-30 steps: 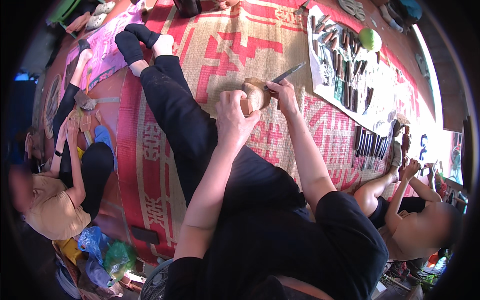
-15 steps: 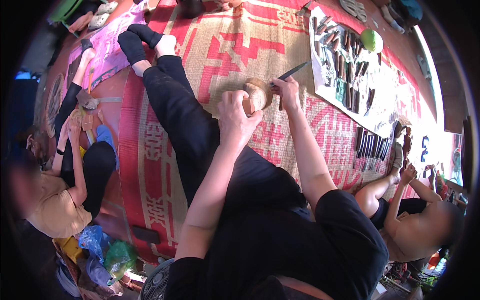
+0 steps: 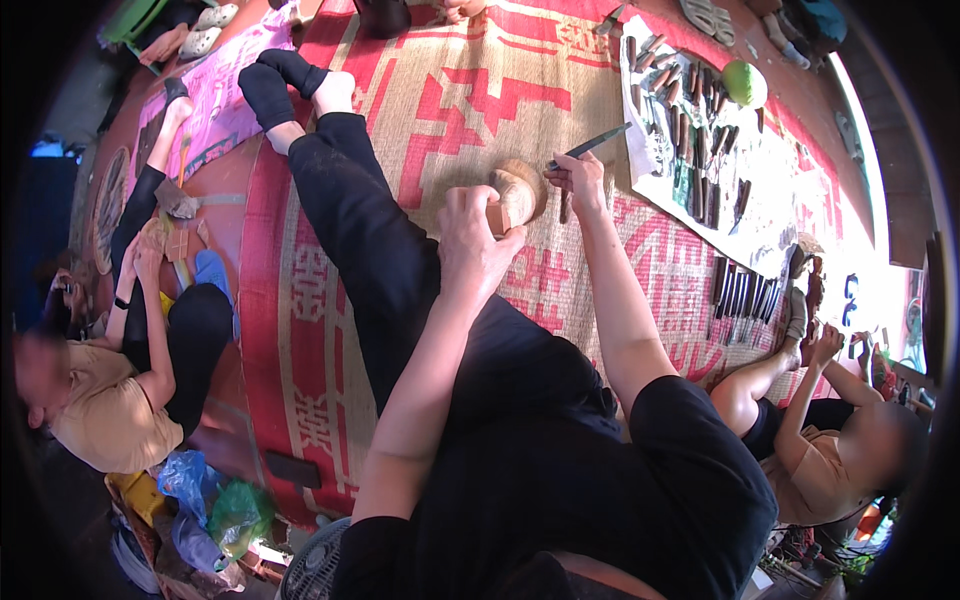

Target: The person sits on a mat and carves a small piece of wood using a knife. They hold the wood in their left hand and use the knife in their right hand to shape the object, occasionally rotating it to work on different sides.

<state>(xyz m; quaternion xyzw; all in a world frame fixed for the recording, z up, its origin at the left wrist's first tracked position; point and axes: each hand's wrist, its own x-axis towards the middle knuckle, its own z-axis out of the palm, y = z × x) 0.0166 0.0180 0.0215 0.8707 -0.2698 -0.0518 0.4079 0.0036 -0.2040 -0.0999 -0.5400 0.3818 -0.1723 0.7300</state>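
Observation:
My left hand (image 3: 472, 240) is closed around a small reddish-brown block (image 3: 497, 218), its thumb and fingers on opposite sides. The block rests against a round, light wooden stump (image 3: 520, 190) on the mat. To the right of the stump, my right hand (image 3: 578, 180) grips a knife (image 3: 602, 138), whose dark narrow blade points up and to the right, apart from the block. Below the right fingers, a thin brown piece (image 3: 564, 208) shows; what it belongs to is unclear.
A red and tan woven mat (image 3: 540, 270) lies under my legs. On a white sheet (image 3: 650, 190) at the right are several wooden-handled tools and a green round fruit (image 3: 743, 83). More slim tools (image 3: 745, 290) lie nearer. Other people sit at left and right; a fan (image 3: 312, 565) stands lower left.
My right hand has shifted slightly right with the knife, farther from the stump. My left hand keeps its hold on the block.

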